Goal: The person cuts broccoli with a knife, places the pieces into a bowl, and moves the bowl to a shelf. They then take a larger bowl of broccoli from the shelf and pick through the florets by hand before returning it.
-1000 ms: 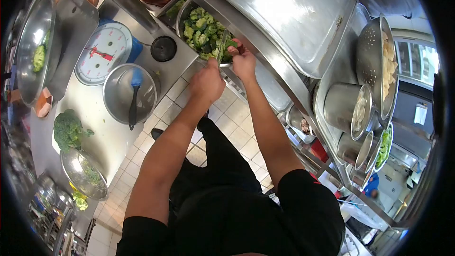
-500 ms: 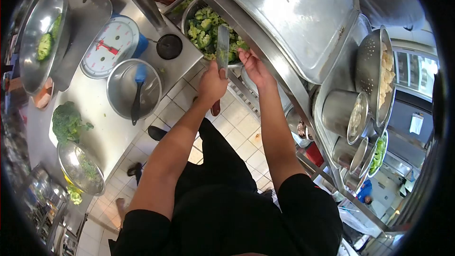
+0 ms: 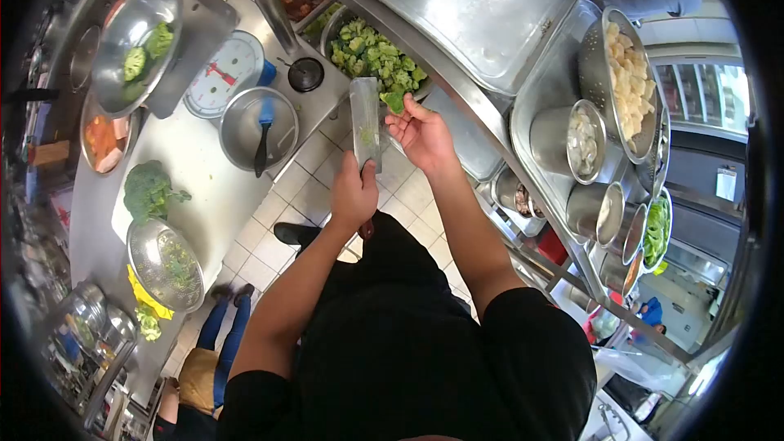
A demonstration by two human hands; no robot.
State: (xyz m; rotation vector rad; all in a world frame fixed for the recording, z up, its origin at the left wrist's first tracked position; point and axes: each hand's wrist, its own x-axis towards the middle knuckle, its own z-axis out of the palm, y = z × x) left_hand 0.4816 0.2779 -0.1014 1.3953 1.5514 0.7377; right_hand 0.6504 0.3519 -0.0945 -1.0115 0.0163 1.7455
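Over floor, just short of broccoli bowl [image 3: 371, 53]: left hand [image 3: 354, 193] fingers clenched on cleaver [image 3: 365, 118], right hand [image 3: 422, 137] fingers released beside blade. Risk: blade slip into open palm, scraps missing bowl.

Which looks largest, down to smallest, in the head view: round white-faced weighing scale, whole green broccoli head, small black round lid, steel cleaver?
1. round white-faced weighing scale
2. whole green broccoli head and steel cleaver: alike; the cleaver is nearer the camera
3. small black round lid
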